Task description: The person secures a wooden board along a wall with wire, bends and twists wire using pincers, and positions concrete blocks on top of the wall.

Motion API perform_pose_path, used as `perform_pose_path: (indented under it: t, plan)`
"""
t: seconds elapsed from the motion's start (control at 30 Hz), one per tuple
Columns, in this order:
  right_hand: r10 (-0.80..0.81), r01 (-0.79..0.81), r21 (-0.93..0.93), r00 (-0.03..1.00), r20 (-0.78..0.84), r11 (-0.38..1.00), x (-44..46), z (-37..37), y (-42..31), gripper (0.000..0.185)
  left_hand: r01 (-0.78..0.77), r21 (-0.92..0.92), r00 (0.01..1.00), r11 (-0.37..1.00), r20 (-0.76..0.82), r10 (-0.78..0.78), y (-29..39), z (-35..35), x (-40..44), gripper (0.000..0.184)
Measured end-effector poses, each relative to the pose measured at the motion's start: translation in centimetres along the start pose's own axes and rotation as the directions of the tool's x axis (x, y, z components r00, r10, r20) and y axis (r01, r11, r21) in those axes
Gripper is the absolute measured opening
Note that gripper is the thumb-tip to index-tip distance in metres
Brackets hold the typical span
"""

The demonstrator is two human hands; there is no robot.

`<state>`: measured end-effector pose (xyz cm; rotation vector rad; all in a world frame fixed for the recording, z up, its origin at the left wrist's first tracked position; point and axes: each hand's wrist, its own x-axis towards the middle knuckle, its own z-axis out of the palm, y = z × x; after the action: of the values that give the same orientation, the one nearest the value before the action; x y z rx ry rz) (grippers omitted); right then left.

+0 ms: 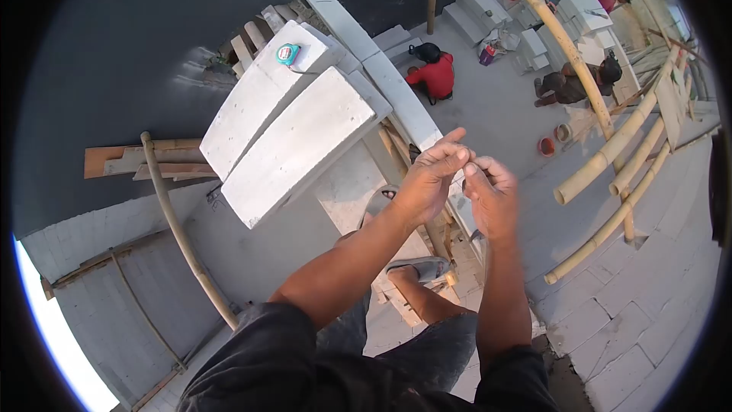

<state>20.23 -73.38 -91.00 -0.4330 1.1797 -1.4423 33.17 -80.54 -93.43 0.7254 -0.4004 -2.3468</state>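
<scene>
My left hand (428, 183) and my right hand (492, 197) are raised close together in front of me, high above the floor. Thumb and forefinger are pinched on each hand, and the fingertips nearly meet. Whatever sits between them is hidden or too small to name. Left of my hands lie two pale lightweight blocks, a nearer block (305, 141) and a farther block (263, 91), side by side on a stack. A teal tape measure (287, 53) rests on the farther block, apart from both hands.
My sandalled foot (418, 267) stands on narrow boards beside a block wall (404, 95). Bamboo poles (610, 156) jut in on the right, and another bamboo pole (183, 229) slants at left. Below, a person in red (435, 76) and other people crouch near stacked blocks (476, 11) and buckets (547, 146).
</scene>
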Motion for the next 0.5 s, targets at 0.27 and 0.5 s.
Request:
perform_pose_path:
  t: [0.27, 0.5]
  plan:
    - [0.143, -0.151, -0.378, 0.988, -0.051, 0.913, 2.4, 5.5, -1.8, 0.013, 0.022, 0.064, 0.993, 0.998, -0.117, -0.014, 6.1, -3.6, -3.3, 0.014]
    - [0.128, -0.235, -0.616, 0.969, -0.213, 0.752, 6.1, 6.5, -8.1, 0.012, 0.225, 0.973, 0.855, 0.051, -0.223, 0.469, 17.9, -18.7, -3.5, 0.060]
